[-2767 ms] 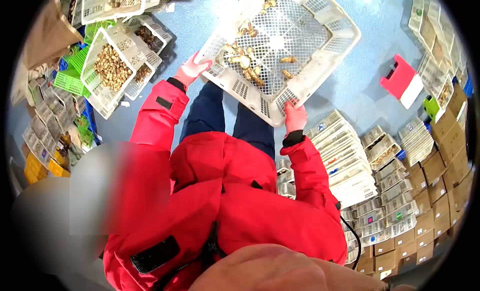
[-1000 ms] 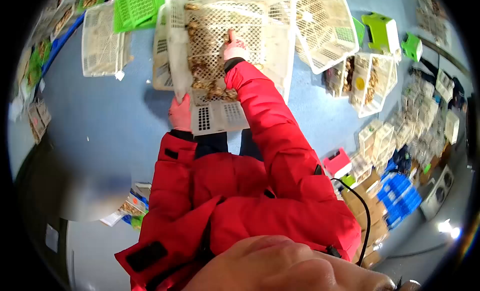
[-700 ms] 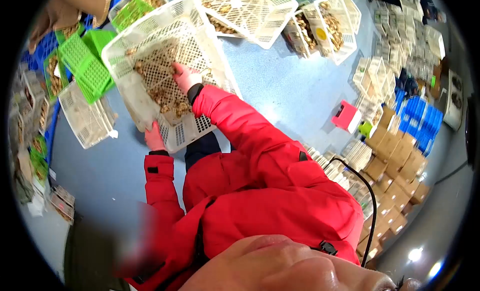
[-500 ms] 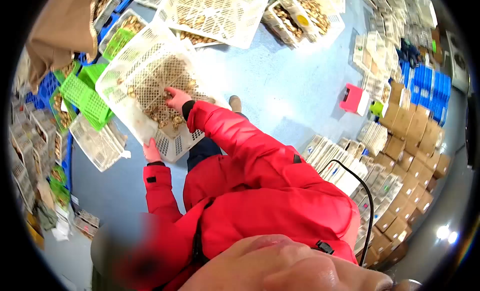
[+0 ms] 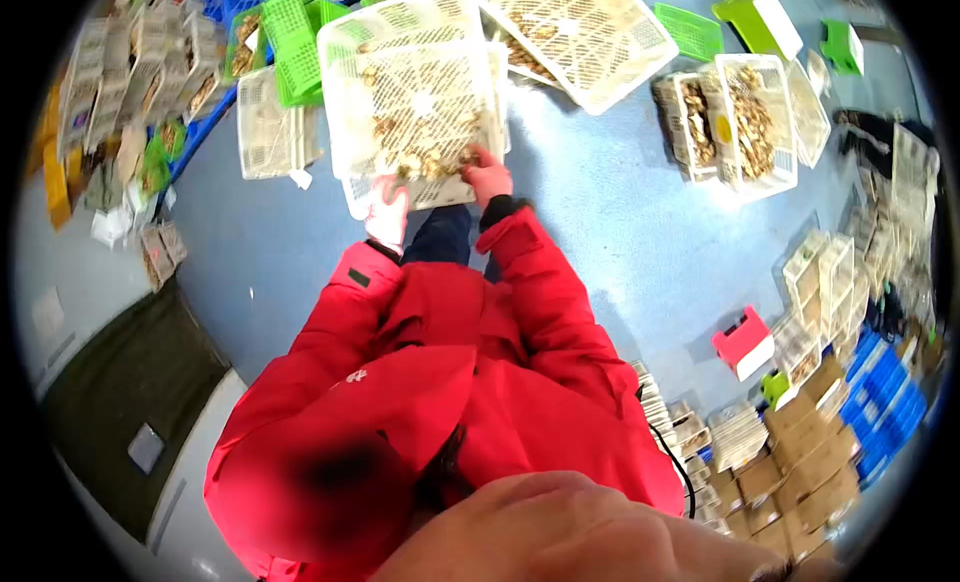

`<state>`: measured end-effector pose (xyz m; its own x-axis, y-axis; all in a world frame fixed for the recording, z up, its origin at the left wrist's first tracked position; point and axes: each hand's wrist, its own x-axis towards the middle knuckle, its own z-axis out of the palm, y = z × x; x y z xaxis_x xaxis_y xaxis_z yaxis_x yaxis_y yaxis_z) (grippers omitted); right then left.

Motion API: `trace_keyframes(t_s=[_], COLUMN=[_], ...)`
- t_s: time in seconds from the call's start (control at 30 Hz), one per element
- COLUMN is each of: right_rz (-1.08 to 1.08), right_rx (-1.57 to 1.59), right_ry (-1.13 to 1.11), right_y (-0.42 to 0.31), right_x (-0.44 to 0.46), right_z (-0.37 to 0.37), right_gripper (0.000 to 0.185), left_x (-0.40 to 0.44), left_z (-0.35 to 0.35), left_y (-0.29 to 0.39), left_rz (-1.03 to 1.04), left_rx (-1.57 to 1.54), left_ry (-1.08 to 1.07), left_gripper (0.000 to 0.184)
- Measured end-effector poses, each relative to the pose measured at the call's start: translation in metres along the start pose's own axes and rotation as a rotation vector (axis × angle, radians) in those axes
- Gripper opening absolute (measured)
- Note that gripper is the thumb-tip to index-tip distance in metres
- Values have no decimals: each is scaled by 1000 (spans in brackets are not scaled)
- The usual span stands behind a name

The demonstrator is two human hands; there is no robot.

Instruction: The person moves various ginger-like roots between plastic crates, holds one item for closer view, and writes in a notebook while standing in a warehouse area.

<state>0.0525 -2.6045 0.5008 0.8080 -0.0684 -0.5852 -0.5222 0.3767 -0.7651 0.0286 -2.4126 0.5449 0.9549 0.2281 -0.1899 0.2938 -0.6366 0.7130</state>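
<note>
The big white plastic crate with a holey bottom (image 5: 333,100) is at 11 o'clock in the view, in front of the person in the puffy red coat (image 5: 565,407). Inside it are knobbly yellow-brown lumps (image 5: 428,164). Most sit in a bunch at the crate's own 6 o'clock side, close to the person, and fewer lie farther in.

Half a second ago, the right hand (image 5: 488,178) was reaching in over the crate's middle. Now it has come back to the 5 o'clock corner, and its bent fingers are right by the lumps there. I cannot tell if it is holding one or just touching. The left hand (image 5: 387,212) is at the 7 o'clock corner, by the edge, much as it was. It is blurry, so I cannot tell if its fingers are closed on the edge. So both hands are now on the near side, one at each end of the bunch, and I think the work has moved from the middle of the crate to this side.

Around the crate, bright green plastic baskets (image 5: 292,54) are at 10 o'clock, and a low white plastic crate (image 5: 262,132) is at 8 o'clock on the blue floor (image 5: 320,272). A slanted white mesh crate (image 5: 600,52) is at 2 o'clock, just beside it.
</note>
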Motion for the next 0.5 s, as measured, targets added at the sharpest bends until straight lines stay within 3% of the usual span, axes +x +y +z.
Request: trace_keyframes(t_s=[0.03,0.07,0.1,0.17,0.2,0.3,0.37,0.43,0.5], right_rz=[30,53,-80,-354,-278,-554,-265,57,217], right_rx=[8,-223,-295,-432,-528,-856,-991,-1070,-1026], right_ry=[43,26,63,138,173,436,444,395,481], right_y=[-4,-7,-6,-5,-17,-38,-22,9,50], right_x=[2,5,7,14,16,1,-3,1,19], right_z=[2,0,5,15,12,-11,-25,-40,-46], right_gripper=[50,54,55,58,62,59,58,53,43], left_x=[-7,-17,-28,-37,-35,-27,-24,-21,-17], left_z=[12,13,13,-1,-2,-23,-38,-44,-54], left_y=[-29,-26,-27,-17,-35,-44,-55,-85,-111], left_rz=[303,286,265,-157,-148,-275,-219,-465,-600], left_rx=[87,55,20,-217,-242,-420,-454,-678,-754], left_ry=[82,48,5,-202,-207,-275,-302,-358,-416], left_gripper=[33,31,29,27,27,27,28,25,25])
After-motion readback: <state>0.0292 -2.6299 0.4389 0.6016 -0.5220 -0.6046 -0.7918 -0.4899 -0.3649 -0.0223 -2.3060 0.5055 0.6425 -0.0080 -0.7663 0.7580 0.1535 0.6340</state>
